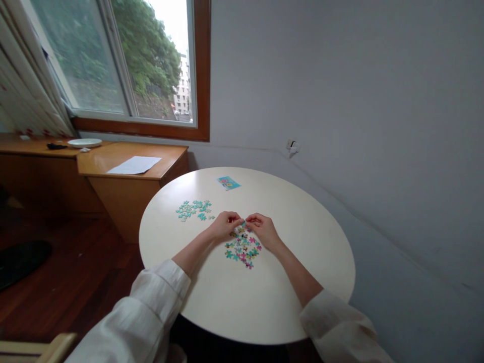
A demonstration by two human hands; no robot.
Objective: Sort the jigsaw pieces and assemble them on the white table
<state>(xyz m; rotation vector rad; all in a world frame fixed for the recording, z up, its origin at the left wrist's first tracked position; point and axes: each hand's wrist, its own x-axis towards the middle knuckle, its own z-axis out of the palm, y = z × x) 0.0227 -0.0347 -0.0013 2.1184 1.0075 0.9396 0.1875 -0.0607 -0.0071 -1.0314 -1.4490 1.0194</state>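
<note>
On the round white table (264, 302) lies a heap of colourful puzzle pieces (242, 248) between my wrists. My left hand (224, 224) and my right hand (263, 230) meet at the far edge of that heap. Both have their fingers curled in a pinch, fingertips almost touching each other, apparently on a small puzzle piece that is too small to make out clearly. A second cluster of mostly teal puzzle pieces (193, 209) lies to the left of my left hand. A small blue picture card (228, 182) lies at the far side of the table.
A wooden desk (128, 181) with a sheet of paper (134, 165) stands left of the table, under a window. A white plate (84, 142) sits on the longer counter behind. Grey walls close in on the right. A wooden chair arm (38, 348) shows at bottom left.
</note>
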